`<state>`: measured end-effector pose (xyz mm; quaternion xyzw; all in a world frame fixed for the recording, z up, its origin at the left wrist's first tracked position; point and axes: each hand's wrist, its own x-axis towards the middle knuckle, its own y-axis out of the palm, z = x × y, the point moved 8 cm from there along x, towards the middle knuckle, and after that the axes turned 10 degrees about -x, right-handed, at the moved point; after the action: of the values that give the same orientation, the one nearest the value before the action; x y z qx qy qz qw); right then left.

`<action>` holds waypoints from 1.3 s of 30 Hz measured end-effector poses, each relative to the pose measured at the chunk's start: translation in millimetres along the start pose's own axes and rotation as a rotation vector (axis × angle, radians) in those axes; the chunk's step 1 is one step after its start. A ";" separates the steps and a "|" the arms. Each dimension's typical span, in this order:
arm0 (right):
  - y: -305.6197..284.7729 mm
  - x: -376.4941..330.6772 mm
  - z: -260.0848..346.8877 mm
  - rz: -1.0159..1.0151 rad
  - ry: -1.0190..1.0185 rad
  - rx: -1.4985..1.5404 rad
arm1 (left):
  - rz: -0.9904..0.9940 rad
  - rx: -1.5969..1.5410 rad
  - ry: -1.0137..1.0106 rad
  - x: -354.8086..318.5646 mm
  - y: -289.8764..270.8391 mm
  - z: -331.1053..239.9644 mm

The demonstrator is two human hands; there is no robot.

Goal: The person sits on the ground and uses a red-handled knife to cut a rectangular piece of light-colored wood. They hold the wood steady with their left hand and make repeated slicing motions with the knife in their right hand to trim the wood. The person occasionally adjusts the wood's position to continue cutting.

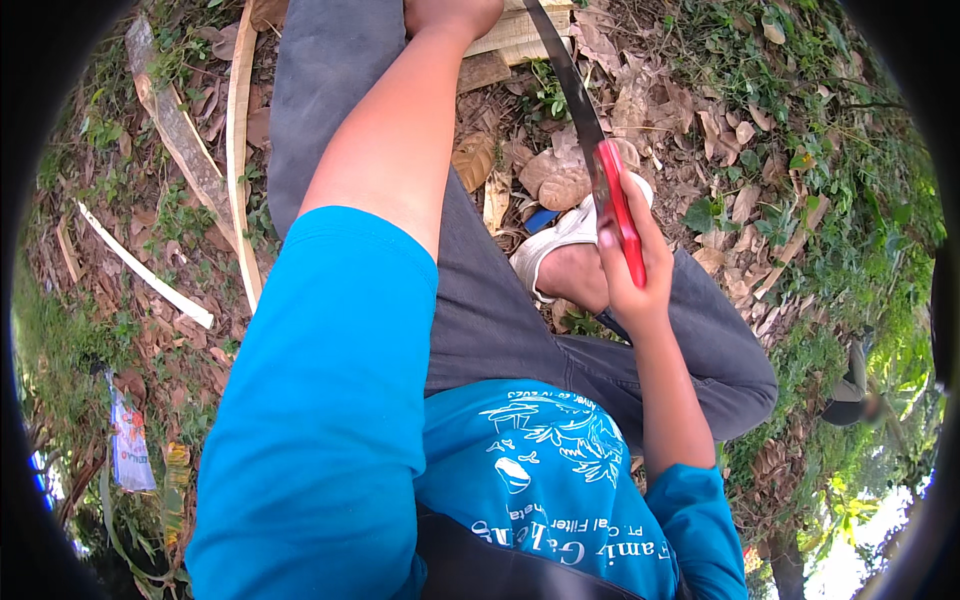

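Note:
My right hand (640,265) is closed around the red handle of a long, dark, slightly curved blade (572,85). The blade points away from me, and its tip runs out at the top edge. I cannot tell whether its edge has teeth. At the top edge is my left hand (455,12), cut off by the picture, so its fingers are hidden. Beside it, pale cut pieces of wood (515,40) lie together on the ground. The blade passes over their right end. My right arm rests near my bent leg (700,350).
Left of my leg lie a long pale strip of wood (240,150), a bark-covered piece (175,130) and a short white strip (150,265). My foot wears a white shoe (570,230), with a small blue object (541,220) beside it. A printed plastic wrapper (130,440) lies farther left.

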<state>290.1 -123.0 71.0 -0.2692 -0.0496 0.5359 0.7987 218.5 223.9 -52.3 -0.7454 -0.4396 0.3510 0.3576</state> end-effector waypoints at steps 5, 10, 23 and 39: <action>-23.4 -41.7 12.1 0.058 0.065 -0.067 | -0.011 0.047 0.069 1.0 5.4 3.1; 38.4 138.8 -3.2 -0.082 -0.152 0.097 | -0.051 0.007 0.130 -2.1 2.7 -17.1; -32.5 -42.0 16.9 0.021 0.074 -0.036 | -0.011 0.015 0.022 0.2 0.1 -4.7; 14.3 44.7 8.7 -0.047 -0.067 0.013 | -0.016 0.031 0.014 -2.3 0.9 -4.3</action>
<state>293.8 -76.3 62.1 -0.2448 -0.0792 0.5259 0.8107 221.6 220.5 -50.4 -0.7388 -0.4373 0.3497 0.3750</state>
